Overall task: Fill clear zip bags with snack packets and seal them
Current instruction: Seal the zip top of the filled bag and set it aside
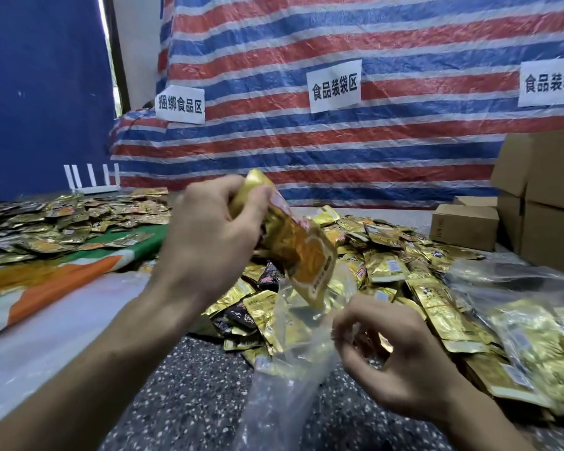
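Left spread: loose packets (79, 219) lie scattered over a green and orange cloth (62, 278), well apart from both hands. This looks like a separate stock, not the one in use.

Left hand: the left hand (209, 236) is raised above the bag, with fingers and thumb clamped round the upper end of the gold packet stack, which leaves the lower end free to enter first.

Gold packet stack: the gold packet stack (300, 252) is tilted, its lower corner pointing down at the bag's mouth and about touching the film. It is probably angled this way so it slides in under its own weight.

Clear zip bag: the clear zip bag (293, 362) hangs low in the middle over the speckled floor (192, 385), mouth up and spread. It seems nearly empty, and the zip is not yet pressed.

Right hand: the right hand (394, 356) has its fingers curled, with thumb and fingertips pinching the bag's right lip and drawing it aside to keep the mouth wide.

Heap: the supply heap (404, 265) sits just behind the bag, within easy reach.

Filled bag: a filled bag (534, 336) lies to the right, out of the working gap. Whether it is sealed cannot be told.

Cardboard boxes: the cardboard boxes (547, 196) are stacked at the far right, likely for packing later.
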`<state>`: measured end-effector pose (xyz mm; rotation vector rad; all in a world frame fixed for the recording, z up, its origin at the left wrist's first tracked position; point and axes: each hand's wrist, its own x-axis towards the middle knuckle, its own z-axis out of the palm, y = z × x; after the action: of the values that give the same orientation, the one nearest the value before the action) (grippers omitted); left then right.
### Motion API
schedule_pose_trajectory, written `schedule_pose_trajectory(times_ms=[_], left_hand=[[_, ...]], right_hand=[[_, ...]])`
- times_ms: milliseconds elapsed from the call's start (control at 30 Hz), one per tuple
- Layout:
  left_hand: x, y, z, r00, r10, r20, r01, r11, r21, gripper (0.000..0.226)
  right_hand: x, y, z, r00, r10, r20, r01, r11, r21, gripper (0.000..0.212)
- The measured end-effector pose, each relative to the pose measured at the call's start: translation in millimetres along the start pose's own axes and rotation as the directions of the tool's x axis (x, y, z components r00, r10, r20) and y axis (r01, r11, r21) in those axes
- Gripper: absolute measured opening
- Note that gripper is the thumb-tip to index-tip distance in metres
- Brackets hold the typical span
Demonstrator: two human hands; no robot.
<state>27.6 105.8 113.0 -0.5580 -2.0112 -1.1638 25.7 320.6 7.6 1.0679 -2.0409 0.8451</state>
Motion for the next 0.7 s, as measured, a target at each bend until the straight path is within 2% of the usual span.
schedule_pose_trajectory(times_ms=[133,267,367,433,567,667,700], left_hand=[[-3.9,-3.5,18.7,0.971,-0.11,0.211,0.09,0.991,0.102,0.037],[-8.3,-8.8,40.0,0.909,-0.197,0.368,0.119,0.967,0.224,0.036],[-4.4,-6.6,45.3,0.836,-0.271,0.477,0.169,0.955,0.245,0.031],[-1.2,-1.2,45.5,0.821,-0.288,0.492,0.196,0.953,0.231,0.025],[9.1,16.5,44.4,0.859,-0.235,0.454,0.204,0.972,0.118,0.024],[20.6,23.0,40.0,0.859,-0.222,0.462,0.251,0.968,-0.001,0.004],[24.1,21.7,38.5,0.86,-0.227,0.456,0.272,0.961,-0.036,0.011]], right_hand=[[1.0,-0.2,1.0,0.995,-0.041,-0.096,0.043,0.999,0.024,0.004],[1.0,0.6,1.5,0.989,-0.071,-0.128,0.077,0.996,0.04,0.004],[1.4,2.1,-0.5,0.988,-0.073,-0.134,0.07,0.997,-0.025,0.01],[2.0,3.3,-4.5,0.984,-0.076,-0.163,0.066,0.996,-0.061,0.009],[3.9,4.9,-15.6,0.955,-0.1,-0.28,0.074,0.992,-0.102,0.011],[5.1,6.3,-22.0,0.918,-0.113,-0.38,0.065,0.989,-0.136,0.013],[5.1,6.7,-23.9,0.907,-0.114,-0.405,0.06,0.988,-0.143,0.013]])
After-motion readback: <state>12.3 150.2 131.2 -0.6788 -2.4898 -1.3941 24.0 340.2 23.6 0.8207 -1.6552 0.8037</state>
